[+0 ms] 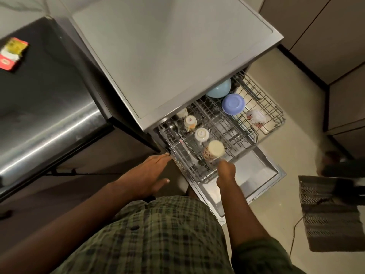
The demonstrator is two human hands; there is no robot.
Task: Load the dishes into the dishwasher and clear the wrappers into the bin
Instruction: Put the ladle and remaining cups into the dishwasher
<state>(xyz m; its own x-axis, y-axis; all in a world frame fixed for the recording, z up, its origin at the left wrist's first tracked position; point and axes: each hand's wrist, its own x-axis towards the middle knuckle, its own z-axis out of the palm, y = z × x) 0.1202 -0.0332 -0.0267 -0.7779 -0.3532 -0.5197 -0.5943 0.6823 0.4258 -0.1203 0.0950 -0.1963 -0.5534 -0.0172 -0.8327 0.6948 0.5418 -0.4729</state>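
Observation:
The dishwasher (177, 56) stands open with its door (256, 175) down and both racks pulled out. The upper rack (233, 125) holds upturned white cups (201, 134), a cream patterned mug (214, 150) and a ladle (173, 126). My right hand (226, 171) is curled at the rack's front edge, right below the mug. My left hand (150, 173) is flat with straight fingers, its fingertips touching the rack's left front corner. The lower rack (266, 107) carries a light blue bowl (219, 89), a purple bowl (233, 104) and a flowered cup (255, 118).
A steel fridge (45, 107) stands at left with a red and yellow wrapper (12, 53) on top. A dark grille panel (327, 212) lies on the floor at right. Cabinets (335, 36) line the right side.

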